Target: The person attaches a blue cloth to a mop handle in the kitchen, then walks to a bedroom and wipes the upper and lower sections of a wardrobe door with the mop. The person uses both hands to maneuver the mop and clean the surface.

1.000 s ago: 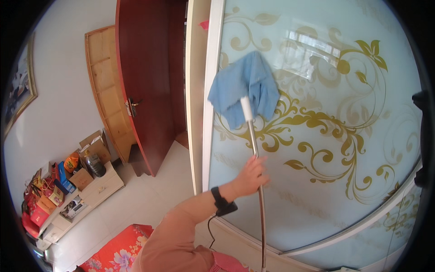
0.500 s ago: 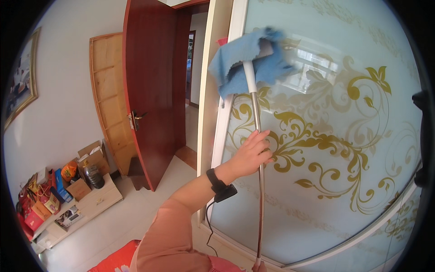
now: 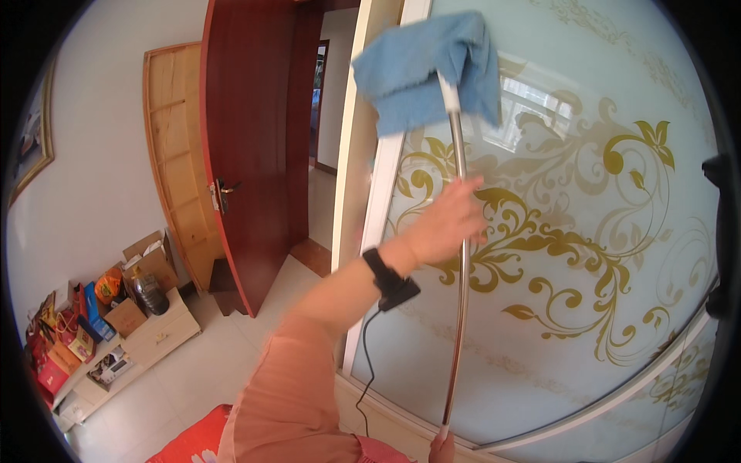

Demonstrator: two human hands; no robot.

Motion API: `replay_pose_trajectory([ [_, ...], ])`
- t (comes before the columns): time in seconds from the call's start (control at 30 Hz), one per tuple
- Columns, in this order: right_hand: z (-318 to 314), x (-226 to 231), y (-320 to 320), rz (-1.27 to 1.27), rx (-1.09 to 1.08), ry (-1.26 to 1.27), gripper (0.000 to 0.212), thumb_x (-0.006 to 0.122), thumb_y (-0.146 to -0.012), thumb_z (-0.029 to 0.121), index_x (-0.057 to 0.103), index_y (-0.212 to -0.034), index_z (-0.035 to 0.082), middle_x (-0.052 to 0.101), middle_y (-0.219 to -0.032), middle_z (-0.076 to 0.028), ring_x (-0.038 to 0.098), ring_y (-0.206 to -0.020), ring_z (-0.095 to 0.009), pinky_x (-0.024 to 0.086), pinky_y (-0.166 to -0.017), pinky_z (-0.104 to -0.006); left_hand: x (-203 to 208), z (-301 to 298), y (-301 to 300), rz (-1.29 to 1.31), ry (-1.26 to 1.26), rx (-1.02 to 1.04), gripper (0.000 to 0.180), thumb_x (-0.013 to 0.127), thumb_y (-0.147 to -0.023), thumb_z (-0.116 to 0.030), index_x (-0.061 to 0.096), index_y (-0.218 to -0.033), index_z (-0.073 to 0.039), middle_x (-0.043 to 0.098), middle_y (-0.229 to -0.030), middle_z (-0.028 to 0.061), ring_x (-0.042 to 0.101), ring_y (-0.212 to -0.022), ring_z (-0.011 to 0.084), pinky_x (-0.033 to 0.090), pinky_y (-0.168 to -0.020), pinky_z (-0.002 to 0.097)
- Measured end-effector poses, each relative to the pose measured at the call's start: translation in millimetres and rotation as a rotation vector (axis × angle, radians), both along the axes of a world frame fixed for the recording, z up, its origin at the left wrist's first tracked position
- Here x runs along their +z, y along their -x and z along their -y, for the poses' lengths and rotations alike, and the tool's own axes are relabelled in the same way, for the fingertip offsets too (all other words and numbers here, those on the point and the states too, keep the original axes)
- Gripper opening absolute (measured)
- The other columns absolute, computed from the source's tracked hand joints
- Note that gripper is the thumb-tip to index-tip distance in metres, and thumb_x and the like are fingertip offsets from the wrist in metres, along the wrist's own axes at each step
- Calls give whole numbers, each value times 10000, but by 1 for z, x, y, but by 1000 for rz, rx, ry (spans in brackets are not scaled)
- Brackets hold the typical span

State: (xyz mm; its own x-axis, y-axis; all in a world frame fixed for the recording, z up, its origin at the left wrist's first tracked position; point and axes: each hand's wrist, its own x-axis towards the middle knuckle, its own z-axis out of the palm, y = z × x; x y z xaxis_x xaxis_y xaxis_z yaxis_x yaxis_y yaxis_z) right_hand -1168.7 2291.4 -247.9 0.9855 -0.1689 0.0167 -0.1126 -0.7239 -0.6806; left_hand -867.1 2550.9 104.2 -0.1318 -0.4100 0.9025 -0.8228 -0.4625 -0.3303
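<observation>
A long metal mop pole (image 3: 458, 324) with a white upper joint rises in front of a frosted glass sliding door (image 3: 463, 363) with a gold floral pattern. A blue cloth (image 3: 424, 65) is draped over the mop head at its top, across the door's white frame and upper glass. My left hand (image 3: 451, 220), with a black band on the wrist, is closed around the middle of the pole. Low at the picture's edge, my right hand (image 3: 441, 447) grips the pole's bottom end and is only partly visible.
Left of the glass door stands an open dark red door (image 3: 251, 154), with a wooden panel (image 3: 181, 154) leaning behind it. A low cabinet (image 3: 166, 332) holds boxes, bags and a dark bottle (image 3: 148, 292). Something red with a floral print (image 3: 193, 440) lies at the lower left.
The pole's upper part and my left hand have moved up and slightly right. The cloth has shifted upward along the glass and now hangs more fully over the mop head.
</observation>
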Motion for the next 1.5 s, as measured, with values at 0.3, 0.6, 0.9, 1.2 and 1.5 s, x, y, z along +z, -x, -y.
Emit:
replay_pose_trajectory([
  [0.3,13,-22,36,-118,5,-31,385,405,-965,309,483,-1172,-7,592,-937,-274,590,-854,-413,457,-730,-487,-128,36,62,-188,7,-103,250,762,-691,-233,580,-818,-119,515,-957,65,393,-1242,358,338,-949,549],
  [0.6,-36,-13,17,-49,-36,-35,385,403,-967,312,487,-1168,-5,592,-933,-269,592,-851,-402,457,-727,-482,-19,11,13,-10,39,-160,233,747,-719,-244,570,-798,-114,515,-966,62,388,-1260,372,338,-993,556],
  [0.9,-145,-11,-33,31,-128,-84,384,401,-968,316,490,-1164,-3,593,-929,-264,593,-848,-391,458,-724,-477,-72,-22,9,30,-69,-365,175,698,-724,-199,546,-746,-116,491,-924,71,420,-1235,350,331,-1019,523],
  [1.2,-211,-2,-59,132,-106,-165,384,399,-969,319,494,-1160,-1,593,-925,-258,595,-845,-380,458,-721,-473,-64,-63,-9,67,-100,-391,175,702,-739,-208,542,-752,-139,477,-953,56,427,-1229,320,325,-1007,490],
  [1.5,-223,7,-58,138,-119,-160,385,396,-970,323,497,-1155,1,593,-921,-253,596,-842,-369,458,-719,-468,-74,-67,24,-23,-78,-506,119,662,-741,-162,548,-749,-131,484,-878,58,437,-1223,306,312,-1052,467],
])
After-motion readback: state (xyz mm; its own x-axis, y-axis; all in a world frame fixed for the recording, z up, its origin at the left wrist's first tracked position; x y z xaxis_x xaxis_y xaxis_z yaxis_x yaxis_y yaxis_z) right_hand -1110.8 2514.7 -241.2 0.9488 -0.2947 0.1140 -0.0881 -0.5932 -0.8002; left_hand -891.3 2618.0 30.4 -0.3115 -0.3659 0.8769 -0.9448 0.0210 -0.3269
